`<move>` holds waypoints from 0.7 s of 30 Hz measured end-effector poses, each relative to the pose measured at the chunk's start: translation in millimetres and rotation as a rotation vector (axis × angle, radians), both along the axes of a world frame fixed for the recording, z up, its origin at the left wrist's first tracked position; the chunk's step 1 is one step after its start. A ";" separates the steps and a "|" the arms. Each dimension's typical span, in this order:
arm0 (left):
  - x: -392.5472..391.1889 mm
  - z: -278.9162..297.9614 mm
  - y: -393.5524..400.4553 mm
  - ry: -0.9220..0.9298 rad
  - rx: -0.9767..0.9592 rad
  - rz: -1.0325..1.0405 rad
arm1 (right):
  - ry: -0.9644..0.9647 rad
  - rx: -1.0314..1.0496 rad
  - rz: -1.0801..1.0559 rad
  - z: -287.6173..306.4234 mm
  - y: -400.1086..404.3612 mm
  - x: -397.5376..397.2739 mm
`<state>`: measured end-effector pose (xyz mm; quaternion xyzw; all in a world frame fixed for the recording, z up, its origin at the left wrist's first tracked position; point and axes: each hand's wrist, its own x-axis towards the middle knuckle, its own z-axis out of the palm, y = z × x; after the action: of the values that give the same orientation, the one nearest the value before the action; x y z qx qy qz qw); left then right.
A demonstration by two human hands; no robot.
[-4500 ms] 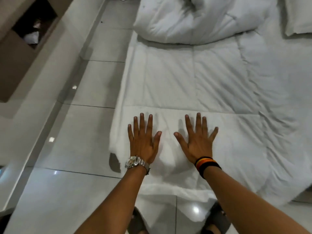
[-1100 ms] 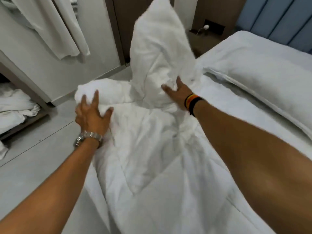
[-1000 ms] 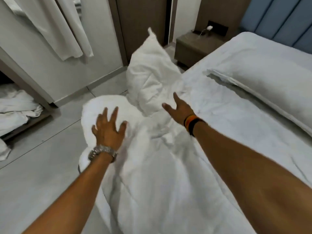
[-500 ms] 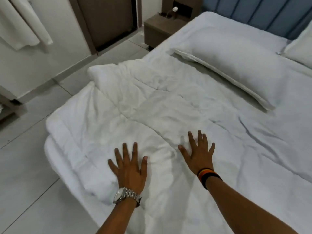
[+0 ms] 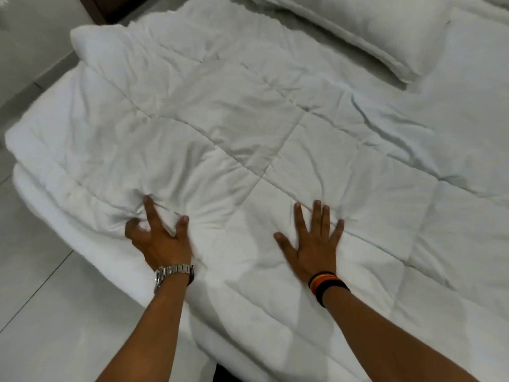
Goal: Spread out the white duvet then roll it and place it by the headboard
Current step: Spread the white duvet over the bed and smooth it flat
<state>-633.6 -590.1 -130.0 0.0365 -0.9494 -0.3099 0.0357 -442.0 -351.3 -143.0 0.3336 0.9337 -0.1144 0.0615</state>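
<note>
Pressing the duvet [image 5: 248, 119], the right hand [image 5: 314, 244] is laid flat, fingers spread. The left hand [image 5: 159, 239] is blurred; its grip cannot be told.

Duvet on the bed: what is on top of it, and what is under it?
On top: the left hand and right hand, pressing the duvet. At its left edge another white layer shows beneath; the rest underneath is covered.

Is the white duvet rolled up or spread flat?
Spread flat: the duvet lies open across the bed, wrinkled, no roll formed.
</note>
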 end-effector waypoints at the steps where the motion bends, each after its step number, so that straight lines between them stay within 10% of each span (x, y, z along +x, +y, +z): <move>1: -4.5 2.9 -2.9 -0.004 0.018 -0.019 | 0.007 -0.001 0.017 0.8 -1.7 -1.9; 12: 10.7 33.1 -5.2 -0.083 -0.295 0.015 | 0.069 -0.066 0.093 18.1 3.0 -51.0; 21: -31.9 -28.2 147.9 0.168 -0.353 -0.546 | 0.158 0.033 -0.082 24.0 187.1 -200.8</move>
<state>-665.5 -442.2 -158.3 -0.2515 -0.9570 -0.1405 0.0355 -642.8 -164.2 -119.0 0.3625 0.9230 -0.1272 -0.0226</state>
